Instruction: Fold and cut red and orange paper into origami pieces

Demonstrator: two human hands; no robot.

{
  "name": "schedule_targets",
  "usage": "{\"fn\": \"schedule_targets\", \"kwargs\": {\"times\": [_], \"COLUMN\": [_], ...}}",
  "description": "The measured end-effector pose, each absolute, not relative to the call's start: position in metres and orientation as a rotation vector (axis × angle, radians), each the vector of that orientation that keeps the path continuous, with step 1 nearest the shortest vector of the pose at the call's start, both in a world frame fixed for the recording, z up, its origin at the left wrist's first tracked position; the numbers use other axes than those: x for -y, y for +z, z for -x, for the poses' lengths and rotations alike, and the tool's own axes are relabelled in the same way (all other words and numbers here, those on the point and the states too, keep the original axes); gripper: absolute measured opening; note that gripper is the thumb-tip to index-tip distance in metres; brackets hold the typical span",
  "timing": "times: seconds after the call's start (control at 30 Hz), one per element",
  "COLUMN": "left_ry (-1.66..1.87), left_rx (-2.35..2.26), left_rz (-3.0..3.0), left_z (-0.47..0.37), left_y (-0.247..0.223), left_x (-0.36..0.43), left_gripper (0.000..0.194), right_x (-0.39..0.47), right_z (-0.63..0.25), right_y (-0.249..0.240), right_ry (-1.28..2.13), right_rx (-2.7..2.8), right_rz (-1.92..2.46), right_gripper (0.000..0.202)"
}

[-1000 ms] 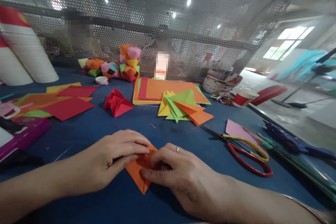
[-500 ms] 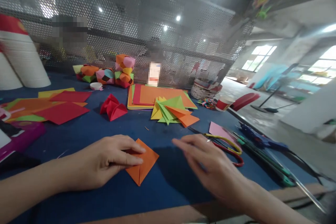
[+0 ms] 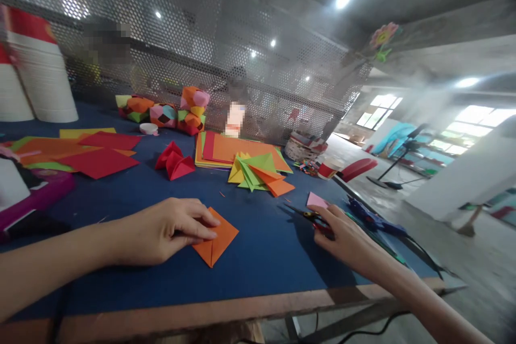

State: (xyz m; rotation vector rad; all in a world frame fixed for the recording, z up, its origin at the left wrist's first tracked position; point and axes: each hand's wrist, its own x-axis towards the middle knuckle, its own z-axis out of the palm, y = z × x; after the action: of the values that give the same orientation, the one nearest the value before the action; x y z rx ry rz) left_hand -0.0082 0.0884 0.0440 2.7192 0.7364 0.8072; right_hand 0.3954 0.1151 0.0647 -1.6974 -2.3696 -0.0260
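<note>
My left hand [image 3: 167,231] pins a folded orange paper [image 3: 223,234] to the blue tabletop. Its fingertips and thumb lie on the left half of the piece, which has a diamond shape with a crease down to its lower corner. To the right, my right hand [image 3: 342,228] has its fingers and thumb around the handles of a pair of scissors [image 3: 308,215]. The dark blades point left and lie low over the table; the handles are mostly covered by the hand. A pink paper [image 3: 316,200] shows just behind those fingers.
Behind lie folded green, yellow and orange pieces [image 3: 262,172], a coloured paper stack [image 3: 242,146] and a red folded piece [image 3: 174,162]. Loose sheets [image 3: 97,160] and paper cups [image 3: 42,75] are left. A blue glue gun [image 3: 373,216] lies right, near the table's edge.
My right hand has moved right and onto the scissors' handles. My left hand stays on the orange paper. The view has shifted slightly to the right.
</note>
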Motion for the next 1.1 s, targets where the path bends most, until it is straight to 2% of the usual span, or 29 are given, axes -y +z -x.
{"fn": "schedule_targets", "kwargs": {"times": [0.07,0.13,0.17,0.27,0.33,0.4,0.53,0.77,1.0,1.1], "left_ry": [0.828,0.826,0.823,0.823,0.834,0.849,0.846,0.853,0.909,0.93], "left_rx": [-0.719,-0.712,-0.712,-0.709,-0.695,-0.677,-0.657,-0.638,-0.64,-0.646], "left_rz": [-2.716,-2.702,-2.695,-2.68,-2.677,-2.679,-2.682,-2.659,-2.661,-2.642], "left_z": [0.008,0.007,0.008,0.008,0.008,0.008,0.006,0.004,0.003,0.004], "left_y": [0.044,0.044,0.044,0.042,0.04,0.039,0.041,0.042,0.039,0.037], "left_x": [-0.089,-0.089,-0.089,-0.09,-0.091,-0.092,-0.093,-0.091,-0.09,-0.091], "left_gripper": [0.041,0.039,0.039,0.037,0.036,0.039,0.042,0.033,0.027,0.024], "right_x": [-0.109,-0.1,-0.094,-0.079,-0.073,-0.071,-0.078,-0.087,-0.098,-0.104], "right_z": [-0.383,-0.364,-0.353,-0.313,-0.286,-0.263,-0.237,-0.225,-0.225,-0.227], "right_y": [0.072,0.082,0.086,0.098,0.1,0.098,0.089,0.076,0.082,0.084], "right_ry": [-0.017,0.17,0.357,1.105,1.4,1.54,1.619,1.64,1.593,1.563], "right_rx": [2.331,2.246,2.177,1.928,1.77,1.679,1.614,1.556,1.578,1.611], "right_rz": [1.602,1.506,1.45,1.216,1.054,0.949,0.903,0.998,1.174,1.221], "right_gripper": [0.035,0.02,0.02,0.04,0.045,0.048,0.046,0.042,0.019,0.018]}}
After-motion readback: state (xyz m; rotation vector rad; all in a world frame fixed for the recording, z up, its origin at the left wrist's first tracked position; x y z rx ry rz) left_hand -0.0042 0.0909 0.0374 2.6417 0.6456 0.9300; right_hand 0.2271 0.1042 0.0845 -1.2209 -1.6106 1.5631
